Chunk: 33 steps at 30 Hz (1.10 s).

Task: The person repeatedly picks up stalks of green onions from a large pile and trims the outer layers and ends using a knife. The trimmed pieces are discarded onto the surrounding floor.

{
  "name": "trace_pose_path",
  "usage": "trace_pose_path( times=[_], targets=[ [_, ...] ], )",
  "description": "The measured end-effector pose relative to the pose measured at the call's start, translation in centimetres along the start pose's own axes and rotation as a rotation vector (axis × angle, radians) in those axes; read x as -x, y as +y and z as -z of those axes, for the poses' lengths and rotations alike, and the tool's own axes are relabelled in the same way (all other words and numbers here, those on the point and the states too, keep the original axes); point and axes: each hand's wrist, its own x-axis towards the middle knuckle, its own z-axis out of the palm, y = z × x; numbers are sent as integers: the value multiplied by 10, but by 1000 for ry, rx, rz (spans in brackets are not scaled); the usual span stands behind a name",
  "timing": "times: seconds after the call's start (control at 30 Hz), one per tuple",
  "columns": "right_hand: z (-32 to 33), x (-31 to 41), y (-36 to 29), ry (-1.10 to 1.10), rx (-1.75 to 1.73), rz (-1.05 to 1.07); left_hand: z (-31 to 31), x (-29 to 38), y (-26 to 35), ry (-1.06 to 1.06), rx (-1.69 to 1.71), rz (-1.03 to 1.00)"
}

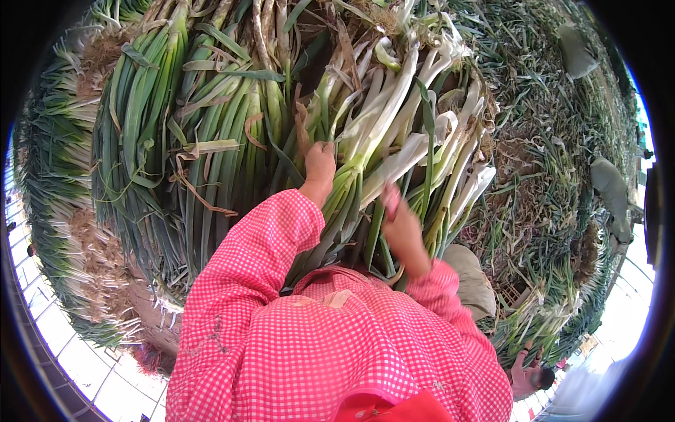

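Note:
Large green onions (387, 113) with white stalks, green leaves and dry outer skins lie in a pile before me. My left hand (320, 163) is closed around a green onion (329, 118) at the left of the loose white stalks. To the right, my right hand (405, 229) is blurred and curled, close to a broad pale leaf sheath (403, 155). Something pink (391, 200) shows at its fingers, either held or worn; the blur hides which. Leaves of the pile run under both forearms toward my body.
Thick green onion bunches (145, 100) lie at left, beside a long stacked row (63, 195). Leaf scraps (532, 184) cover the ground at right. A full sack (469, 279) sits by my right arm. Another person (530, 374) is at lower right, near more onions.

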Motion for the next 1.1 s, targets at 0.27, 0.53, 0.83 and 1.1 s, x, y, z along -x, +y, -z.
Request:
trace_pose_path(
  times=[0.27,0.53,0.83,1.1],
  targets=[
    [-17,-5,2,27,-6,29,2,-8,-2,-25,-52,4],
    [2,-52,11,22,18,-74,-5,18,15,-292,-754,-414],
    [94,-143,-40,214,-102,-49,19,56,-31,-253,-136,-198],
    [84,-136,-17,142,-185,-92,4,117,9,-600,-451,-774]
  ],
)
